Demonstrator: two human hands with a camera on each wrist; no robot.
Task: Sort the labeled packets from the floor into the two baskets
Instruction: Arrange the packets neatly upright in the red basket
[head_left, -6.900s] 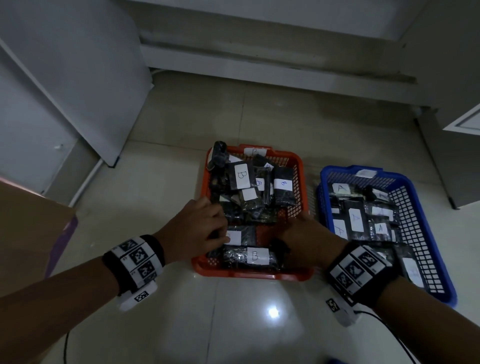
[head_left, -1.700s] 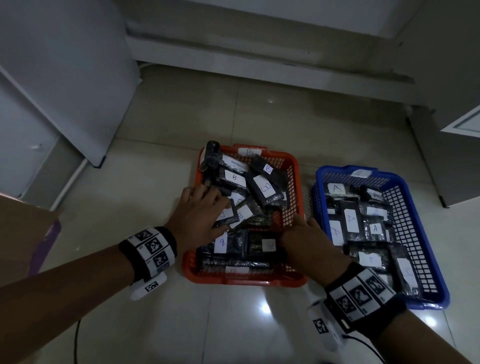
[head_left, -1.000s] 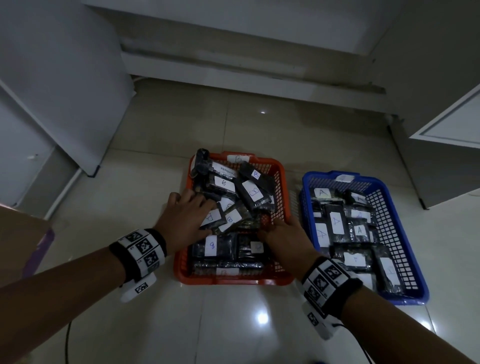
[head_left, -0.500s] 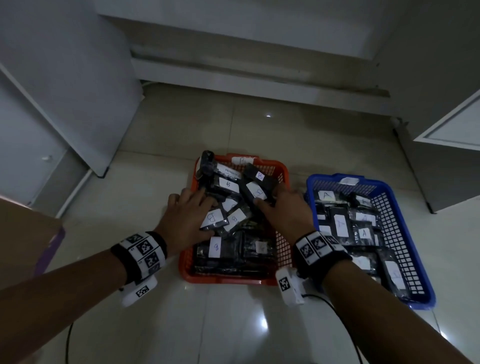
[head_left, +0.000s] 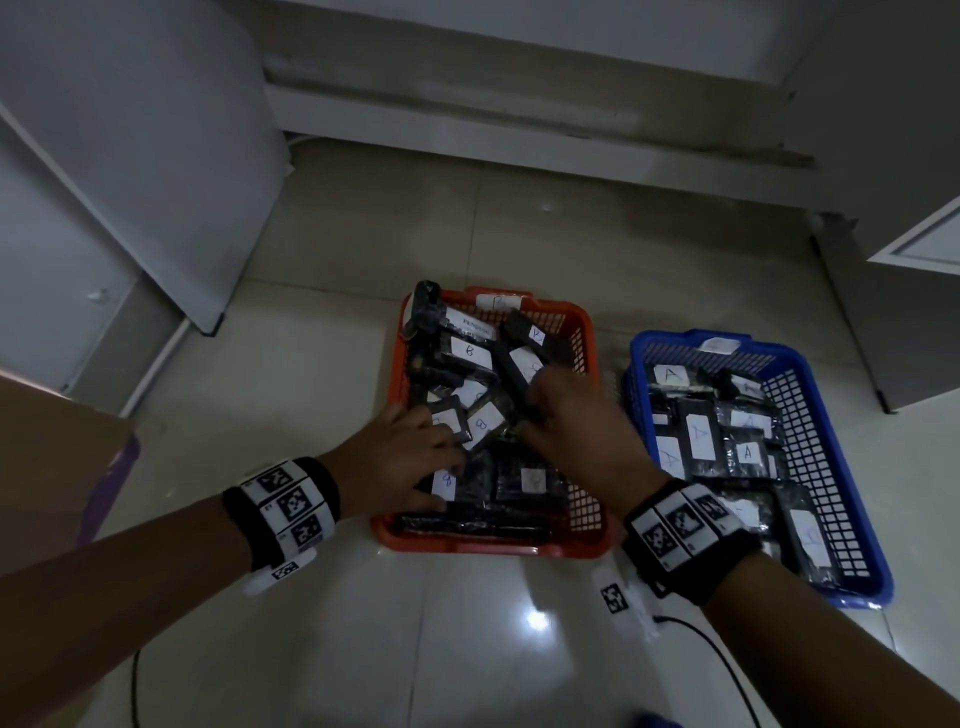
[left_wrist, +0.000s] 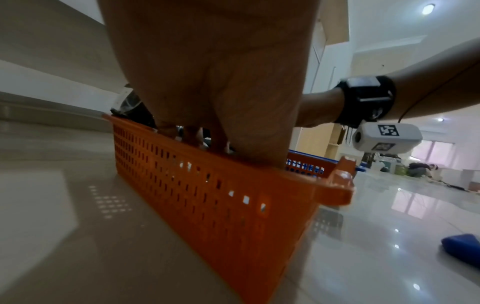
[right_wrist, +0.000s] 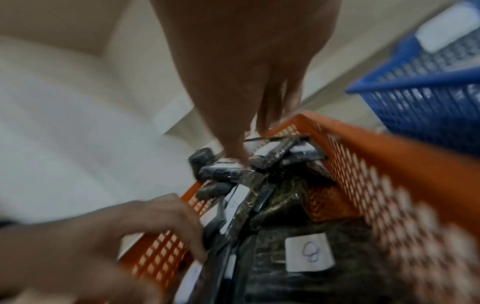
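Observation:
The orange basket (head_left: 488, 543) holds several black packets with white B labels (head_left: 470, 353). The blue basket (head_left: 831, 415) to its right holds packets labelled A (head_left: 698, 434). My left hand (head_left: 410, 457) lies with spread fingers on the packets at the orange basket's left side. My right hand (head_left: 566, 415) reaches over the basket's middle, fingertips down on a packet. In the left wrist view the left hand (left_wrist: 207, 102) dips over the orange wall (left_wrist: 207, 195). In the right wrist view the right hand (right_wrist: 241, 82) touches the far packets with straight fingers, and the left hand (right_wrist: 130, 236) is blurred.
A white cabinet door (head_left: 130, 156) stands at the left and a grey cabinet (head_left: 909, 260) at the right. A cardboard box (head_left: 47, 467) sits at the near left. A raised wall step runs behind the baskets. A cable (head_left: 727, 665) trails from my right wrist.
My right hand has moved from the orange basket's near right corner toward its middle and far side. The left hand stays on the left packets. The B packets have been shuffled.

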